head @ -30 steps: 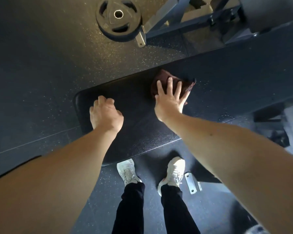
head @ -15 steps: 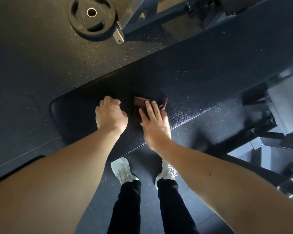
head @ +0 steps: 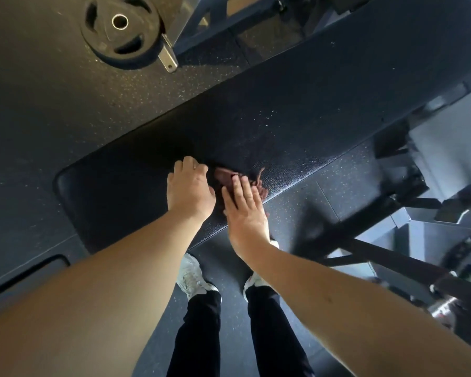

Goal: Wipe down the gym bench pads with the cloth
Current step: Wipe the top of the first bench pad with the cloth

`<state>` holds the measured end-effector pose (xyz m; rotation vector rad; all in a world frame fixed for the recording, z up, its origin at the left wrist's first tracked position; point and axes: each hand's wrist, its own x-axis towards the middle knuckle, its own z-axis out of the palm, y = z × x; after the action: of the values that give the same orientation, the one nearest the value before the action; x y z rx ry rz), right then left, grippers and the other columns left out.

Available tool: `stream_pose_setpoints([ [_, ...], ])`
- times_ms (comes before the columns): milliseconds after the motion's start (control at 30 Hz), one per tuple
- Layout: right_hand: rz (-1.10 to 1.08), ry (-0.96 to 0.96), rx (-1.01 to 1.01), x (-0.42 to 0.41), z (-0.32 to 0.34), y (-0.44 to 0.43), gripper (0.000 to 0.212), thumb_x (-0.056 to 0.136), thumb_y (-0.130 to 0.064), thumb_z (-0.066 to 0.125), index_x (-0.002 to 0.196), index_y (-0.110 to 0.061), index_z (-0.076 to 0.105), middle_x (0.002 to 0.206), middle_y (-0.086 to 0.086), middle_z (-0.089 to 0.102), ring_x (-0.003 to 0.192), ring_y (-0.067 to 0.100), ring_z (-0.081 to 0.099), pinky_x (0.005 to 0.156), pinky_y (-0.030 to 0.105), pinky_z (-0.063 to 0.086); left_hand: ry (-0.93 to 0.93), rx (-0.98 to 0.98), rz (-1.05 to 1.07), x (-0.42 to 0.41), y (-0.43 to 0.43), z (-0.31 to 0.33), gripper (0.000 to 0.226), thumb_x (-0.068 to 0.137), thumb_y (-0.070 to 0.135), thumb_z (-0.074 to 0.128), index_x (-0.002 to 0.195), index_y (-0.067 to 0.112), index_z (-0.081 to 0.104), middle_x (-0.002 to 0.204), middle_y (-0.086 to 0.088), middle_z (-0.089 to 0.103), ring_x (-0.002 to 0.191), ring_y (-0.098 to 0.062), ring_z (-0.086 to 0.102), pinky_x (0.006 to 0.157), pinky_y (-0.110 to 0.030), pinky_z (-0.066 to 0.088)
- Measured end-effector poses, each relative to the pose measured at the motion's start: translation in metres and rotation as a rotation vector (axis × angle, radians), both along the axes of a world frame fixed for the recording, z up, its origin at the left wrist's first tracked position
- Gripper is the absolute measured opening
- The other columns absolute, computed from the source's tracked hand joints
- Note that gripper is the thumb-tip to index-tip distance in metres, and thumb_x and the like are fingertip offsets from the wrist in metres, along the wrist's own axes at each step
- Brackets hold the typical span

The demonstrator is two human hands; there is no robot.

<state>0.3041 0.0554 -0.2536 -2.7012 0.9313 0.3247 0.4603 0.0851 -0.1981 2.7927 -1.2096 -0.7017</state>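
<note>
Looking down from the head view, we see a long black pad (head: 283, 118) with a pebbled skin flecked with light. At its near edge the dark red cloth (head: 225, 176) lies bunched under our right hand (head: 244, 210), whose straight fingers press flat on it, close together. Our left hand (head: 189, 186) rests on the pad just beside the cloth, fingers curled on nothing. Speckled rubber floor (head: 38, 104) surrounds the pad. A weight plate (head: 120, 31) lies beyond its far edge.

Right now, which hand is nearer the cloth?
Right. The right hand lies flat on the cloth, pressing it to the bench pad; the left hand rests curled just beside its left edge.
</note>
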Motion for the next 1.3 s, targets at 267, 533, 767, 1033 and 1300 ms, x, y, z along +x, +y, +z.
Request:
stream_pose_setpoints([
  [267,-0.279,-0.015,-0.055,-0.037,-0.004,-0.124,0.059,0.102,-0.017,0.052,0.158,-0.014,0.035,0.169,0.017,0.016,0.157,0.035,0.013,0.127,0.045,0.010,0.006,0.044,-0.020,-0.003,-0.013,-0.005,0.043,0.090,0.024,0.065,0.131,0.015,0.061,0.134,-0.006,0.048,0.124,-0.028,0.043,0.102,-0.041,0.039],
  [533,-0.523,0.044,-0.085,-0.005,-0.004,-0.085,0.063,0.100,-0.023,0.051,0.159,-0.017,0.032,0.170,0.017,0.014,0.156,0.041,0.010,0.126,0.057,0.007,-0.028,0.077,-0.021,-0.003,-0.017,-0.007,0.038,0.091,0.027,0.065,0.127,0.015,0.062,0.131,-0.007,0.049,0.121,-0.027,0.046,0.101,-0.041,0.040],
  [767,-0.066,-0.028,-0.007,-0.019,-0.009,-0.030,0.072,0.086,-0.015,0.069,0.154,-0.015,0.044,0.167,0.018,0.023,0.155,0.044,0.015,0.125,0.060,0.012,-0.048,0.074,0.002,-0.008,-0.019,-0.008,0.036,0.089,0.023,0.064,0.123,0.013,0.064,0.126,-0.008,0.050,0.116,-0.028,0.048,0.096,-0.041,0.041],
  [1033,-0.476,0.040,0.007,0.030,-0.002,-0.153,0.063,0.105,-0.024,0.042,0.163,-0.020,0.017,0.172,0.012,0.001,0.158,0.033,-0.003,0.127,0.048,-0.002,-0.022,0.059,-0.011,0.003,-0.022,-0.006,0.032,0.092,0.022,0.063,0.122,0.015,0.067,0.125,-0.007,0.053,0.117,-0.028,0.049,0.099,-0.041,0.038],
  [1300,-0.095,-0.012,-0.006,0.020,-0.008,-0.023,0.075,0.089,-0.015,0.064,0.158,-0.013,0.035,0.169,0.021,0.013,0.157,0.041,0.005,0.127,0.053,0.000,-0.066,0.070,0.009,0.009,-0.016,-0.004,0.034,0.092,0.024,0.063,0.124,0.014,0.066,0.125,-0.009,0.057,0.117,-0.028,0.051,0.096,-0.042,0.042],
])
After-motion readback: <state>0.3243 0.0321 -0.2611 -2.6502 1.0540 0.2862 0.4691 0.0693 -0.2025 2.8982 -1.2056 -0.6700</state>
